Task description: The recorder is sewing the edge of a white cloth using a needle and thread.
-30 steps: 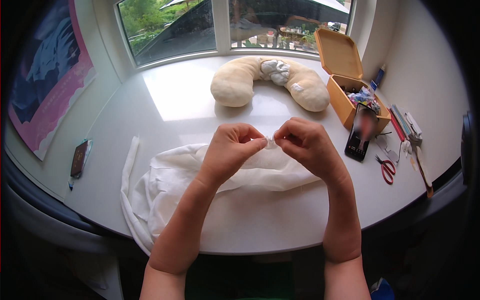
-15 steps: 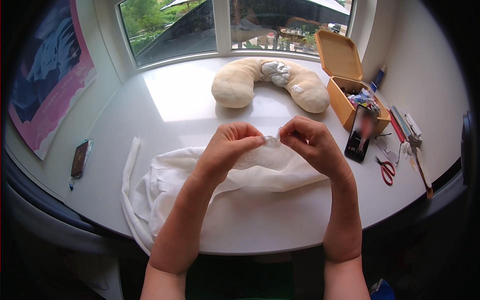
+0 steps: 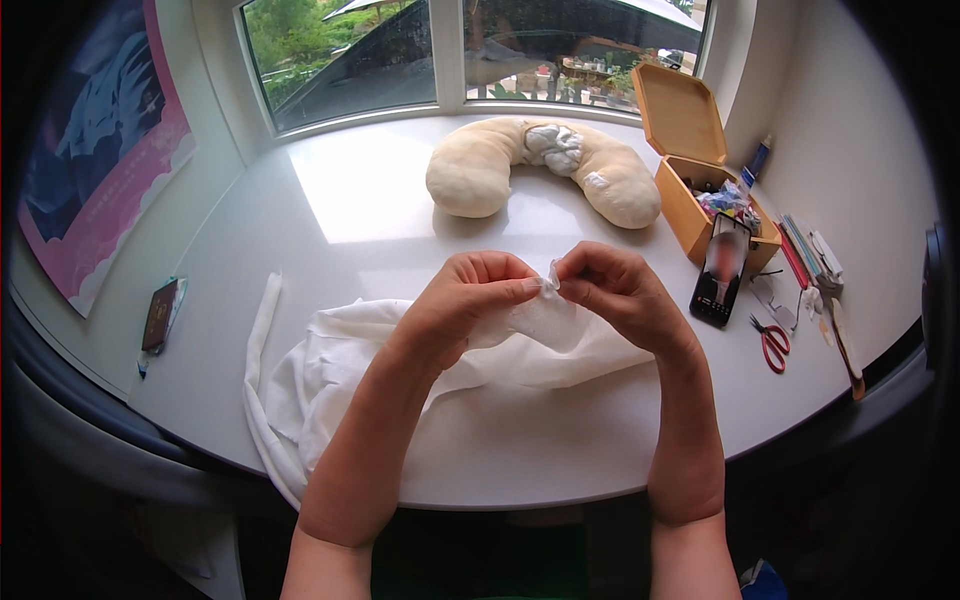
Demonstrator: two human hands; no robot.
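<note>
A large piece of white cloth (image 3: 350, 345) lies rumpled over the near part of the table, with its edge lifted between my hands. My left hand (image 3: 478, 295) pinches that edge between thumb and forefinger. Close beside it, my right hand (image 3: 615, 290) grips a small gathered bit of the same edge, its fingertips nearly meeting the left ones. Whether a needle or thread is in the fingers is too small to tell. From the cloth's left side a long narrow white strip (image 3: 262, 340) runs down past the table's front edge.
A cream U-shaped pillow (image 3: 470, 180) with white stuffing showing lies near the window. At right stand an open wooden box (image 3: 690, 215) and a phone (image 3: 720, 270) leaning on it, near red-handled pliers (image 3: 774, 350). A small dark packet (image 3: 160, 315) lies far left.
My hands have drawn closer together, the left moving slightly right. The cloth edge between them is now bunched instead of stretched.
</note>
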